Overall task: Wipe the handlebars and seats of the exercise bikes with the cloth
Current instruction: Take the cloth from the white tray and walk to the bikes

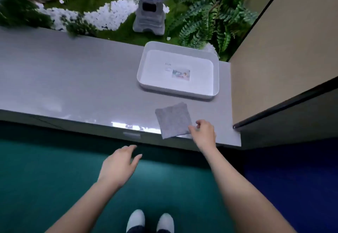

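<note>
A folded grey cloth (172, 120) lies flat on the grey ledge (73, 86), close to its front edge. My right hand (204, 132) is at the cloth's near right corner, fingers curled, thumb and fingertips touching its edge. My left hand (119, 165) hovers open in front of the ledge, over the green floor, holding nothing. No exercise bike is in view.
A white tray (215, 79) with a small picture label inside stands on the ledge just behind the cloth. Beyond the ledge lies a garden bed with ferns, white pebbles and a stone lantern (149, 7). A beige wall (292, 49) with a dark edge rises at the right.
</note>
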The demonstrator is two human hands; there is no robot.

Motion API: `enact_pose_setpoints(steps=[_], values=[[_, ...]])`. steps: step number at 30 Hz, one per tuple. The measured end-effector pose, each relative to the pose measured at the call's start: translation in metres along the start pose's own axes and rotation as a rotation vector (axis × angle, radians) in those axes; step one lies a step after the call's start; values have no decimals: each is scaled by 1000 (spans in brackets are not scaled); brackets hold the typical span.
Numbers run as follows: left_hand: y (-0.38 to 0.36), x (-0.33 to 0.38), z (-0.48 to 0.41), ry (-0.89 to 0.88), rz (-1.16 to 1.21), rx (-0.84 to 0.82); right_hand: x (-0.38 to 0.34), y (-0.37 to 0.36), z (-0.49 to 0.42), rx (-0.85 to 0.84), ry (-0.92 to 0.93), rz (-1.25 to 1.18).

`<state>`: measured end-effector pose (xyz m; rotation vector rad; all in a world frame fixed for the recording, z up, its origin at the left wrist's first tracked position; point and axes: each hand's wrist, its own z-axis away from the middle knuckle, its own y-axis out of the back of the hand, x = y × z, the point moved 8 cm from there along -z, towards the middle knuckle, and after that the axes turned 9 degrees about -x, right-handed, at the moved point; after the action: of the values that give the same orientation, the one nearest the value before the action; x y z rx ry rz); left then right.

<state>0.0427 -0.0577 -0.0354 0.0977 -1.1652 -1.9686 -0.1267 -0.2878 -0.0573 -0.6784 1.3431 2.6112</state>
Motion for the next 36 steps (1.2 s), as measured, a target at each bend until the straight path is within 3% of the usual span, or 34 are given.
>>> enact_pose_setpoints(steps=[5,11,20,29,33,36], values=[[-26,-12,-16,3,-2,-9,4,-16,-19,113,-79,38],[-34,-12,-19,9,18,-9,0,-35,-29,63,-152,4],[-6,-19,-10,49,201,28,-41,-13,-1,75,42,-403],[71,23,19,-10,674,76,-109,61,79,57,171,-566],[94,54,40,84,1209,-114,-150,104,133,30,260,-718],[115,88,69,27,1639,-326,-178,135,174,3,347,-861]])
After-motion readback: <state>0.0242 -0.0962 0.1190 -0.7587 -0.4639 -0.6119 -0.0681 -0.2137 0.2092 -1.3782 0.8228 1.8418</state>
